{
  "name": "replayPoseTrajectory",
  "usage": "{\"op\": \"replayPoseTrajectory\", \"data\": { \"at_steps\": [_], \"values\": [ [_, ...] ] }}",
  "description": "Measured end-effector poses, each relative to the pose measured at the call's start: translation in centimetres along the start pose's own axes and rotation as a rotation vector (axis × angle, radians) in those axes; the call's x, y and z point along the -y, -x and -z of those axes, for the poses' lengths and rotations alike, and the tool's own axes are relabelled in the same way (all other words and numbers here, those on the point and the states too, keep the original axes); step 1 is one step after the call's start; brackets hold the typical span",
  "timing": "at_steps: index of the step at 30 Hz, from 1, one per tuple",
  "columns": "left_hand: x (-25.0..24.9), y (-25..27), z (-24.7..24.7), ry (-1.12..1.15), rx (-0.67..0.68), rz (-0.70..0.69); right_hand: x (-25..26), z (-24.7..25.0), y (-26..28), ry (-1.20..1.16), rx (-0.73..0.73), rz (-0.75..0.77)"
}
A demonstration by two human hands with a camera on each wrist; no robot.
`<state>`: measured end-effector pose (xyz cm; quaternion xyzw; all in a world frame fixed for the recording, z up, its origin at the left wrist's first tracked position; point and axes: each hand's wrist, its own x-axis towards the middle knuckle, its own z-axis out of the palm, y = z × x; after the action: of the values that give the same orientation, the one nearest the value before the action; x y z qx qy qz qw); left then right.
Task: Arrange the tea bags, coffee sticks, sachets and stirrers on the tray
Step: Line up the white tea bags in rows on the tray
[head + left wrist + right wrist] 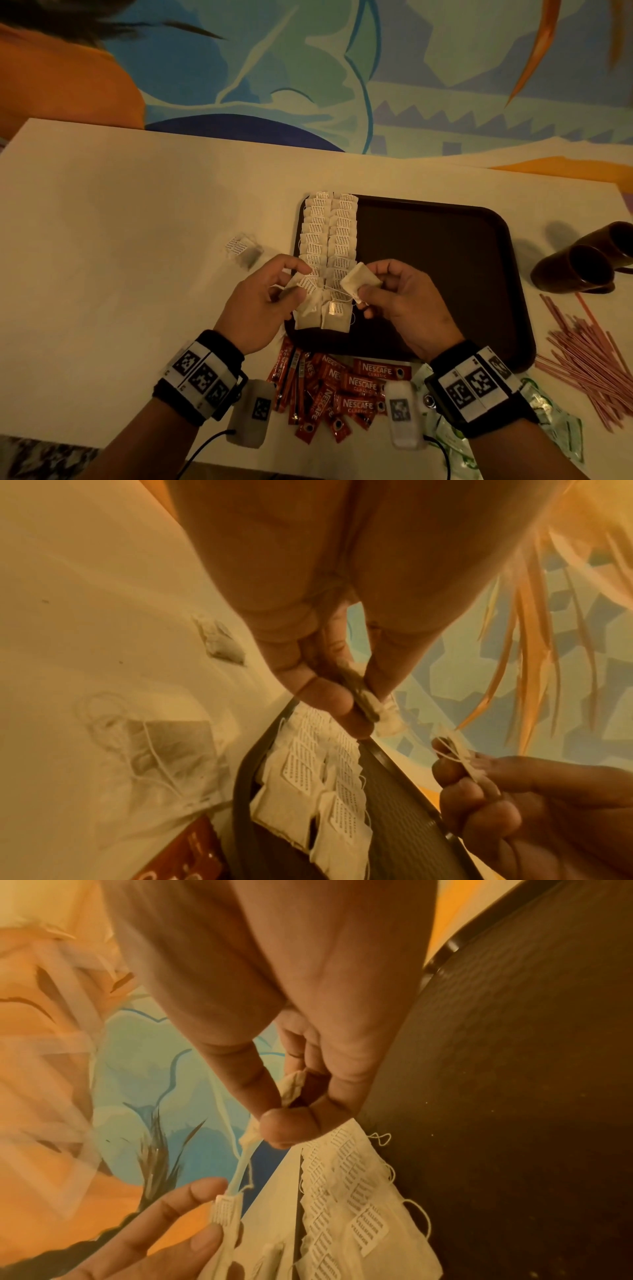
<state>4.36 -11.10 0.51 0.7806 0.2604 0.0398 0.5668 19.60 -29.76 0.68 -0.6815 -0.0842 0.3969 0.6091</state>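
Note:
Two columns of overlapping tea bags [329, 240] lie along the left side of the dark brown tray [445, 240]. Just above their near end, my left hand [301, 284] pinches one tea bag [303, 286] between thumb and fingers. My right hand [363, 284] pinches another tea bag [361, 279], and a thin string runs between the two bags. In the left wrist view the left fingers [329, 696] clamp the bag edge-on. The right wrist view shows the right thumb [284, 1123] on its bag [291, 1088] and a paper tag [226, 1210] in the left hand.
Red coffee sticks [342, 387] are heaped at the table's near edge below the tray. Pink stirrers [582, 359] and green sachets [555, 414] lie at the right. Two dark mugs [582, 267] lie right of the tray. Loose tea bags [245, 251] sit left of it.

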Motion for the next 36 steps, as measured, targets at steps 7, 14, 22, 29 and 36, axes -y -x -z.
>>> {"op": "replayPoseTrajectory", "data": {
  "at_steps": [7,14,22,29,36],
  "values": [
    [-0.1,0.4,-0.5,-0.012,0.061,-0.044,0.2,-1.0,0.4,0.012,0.07,-0.029],
    [-0.4,0.5,-0.7,0.054,0.049,-0.048,0.1,-2.2,0.2,0.225,0.151,0.037],
    [-0.5,0.7,-0.8,-0.138,0.003,-0.128,0.0,-2.6,0.1,0.449,0.134,0.17],
    [-1.4,0.4,-1.6,-0.247,0.006,-0.185,0.3,-2.8,-0.1,0.492,0.065,0.19],
    [-0.9,0.3,-1.2,-0.301,-0.051,-0.148,1.2,-2.2,0.4,0.46,0.074,0.193]
  ]
}}
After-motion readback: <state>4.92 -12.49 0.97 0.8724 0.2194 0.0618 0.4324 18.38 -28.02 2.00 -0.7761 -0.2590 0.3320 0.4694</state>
